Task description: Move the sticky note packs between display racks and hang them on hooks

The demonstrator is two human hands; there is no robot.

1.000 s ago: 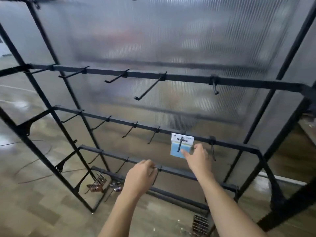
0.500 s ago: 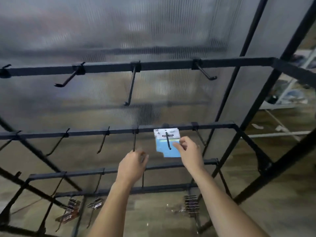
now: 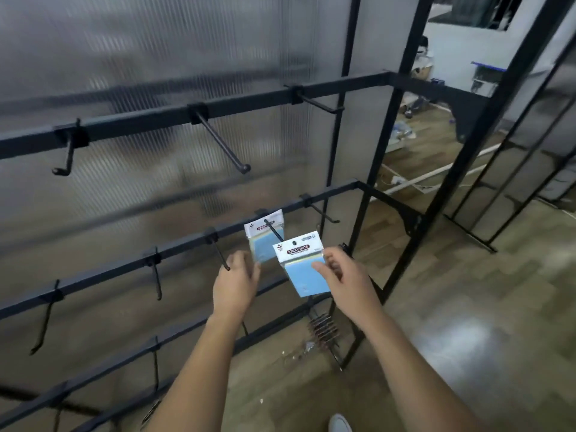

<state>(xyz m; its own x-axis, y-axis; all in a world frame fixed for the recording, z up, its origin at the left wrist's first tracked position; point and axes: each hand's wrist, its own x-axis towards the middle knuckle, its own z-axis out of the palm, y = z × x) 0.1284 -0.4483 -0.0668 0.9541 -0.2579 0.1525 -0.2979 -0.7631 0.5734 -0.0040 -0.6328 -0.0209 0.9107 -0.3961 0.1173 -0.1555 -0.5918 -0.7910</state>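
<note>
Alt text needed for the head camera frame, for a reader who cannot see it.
A person's right hand pinches a blue sticky note pack free of the rack, in front of a second pack hanging on a hook of a black display rack. The left hand reaches toward the hanging pack. Most other hooks are bare.

Count: 2 sticky note packs, one on a hook (image 3: 264, 236), one in hand (image 3: 304, 269). 2 hands: left (image 3: 235, 289), right (image 3: 349, 283). 1 shoe (image 3: 340, 424).
</note>
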